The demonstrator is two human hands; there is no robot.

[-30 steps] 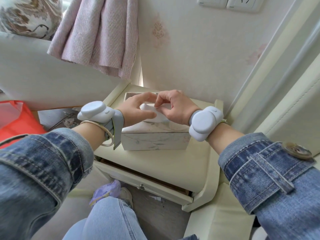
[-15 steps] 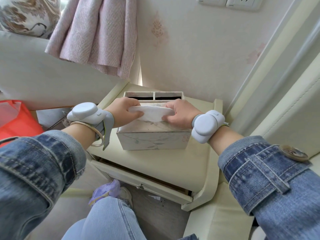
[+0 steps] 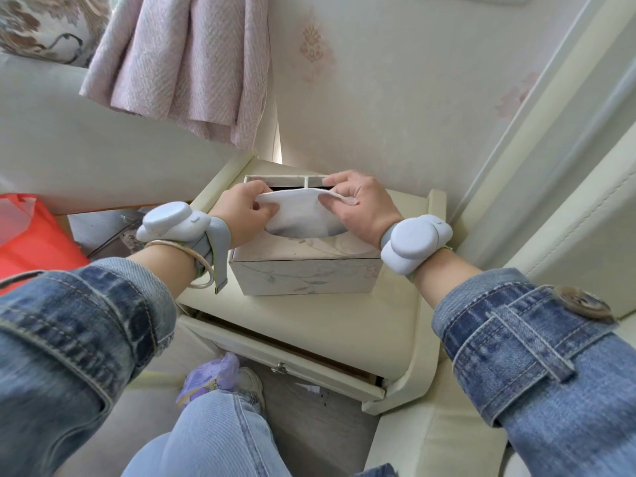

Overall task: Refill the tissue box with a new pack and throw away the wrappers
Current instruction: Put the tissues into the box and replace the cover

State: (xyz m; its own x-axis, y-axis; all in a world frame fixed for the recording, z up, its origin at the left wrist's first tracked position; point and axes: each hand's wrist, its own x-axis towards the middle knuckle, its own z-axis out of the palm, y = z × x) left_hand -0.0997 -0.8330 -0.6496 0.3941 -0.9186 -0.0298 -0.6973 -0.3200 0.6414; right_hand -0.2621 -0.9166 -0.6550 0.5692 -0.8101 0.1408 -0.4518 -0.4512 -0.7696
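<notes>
A pale floral tissue box stands on the cream nightstand. A white tissue rises out of the oval slot in its lid. My left hand pinches the tissue's left end and my right hand pinches its right end, stretching it flat above the box. Two open compartments at the back of the box show dark insides. No wrapper or tissue pack can be seen.
A red plastic bag lies at the left beside a sofa arm. A pink cloth hangs behind the nightstand. The nightstand drawer is slightly open. My knee and a purple shoe are below it.
Both hands have lifted and drawn apart, pulling the tissue from a bunched fold on the lid into a wide sheet standing out of the slot.
</notes>
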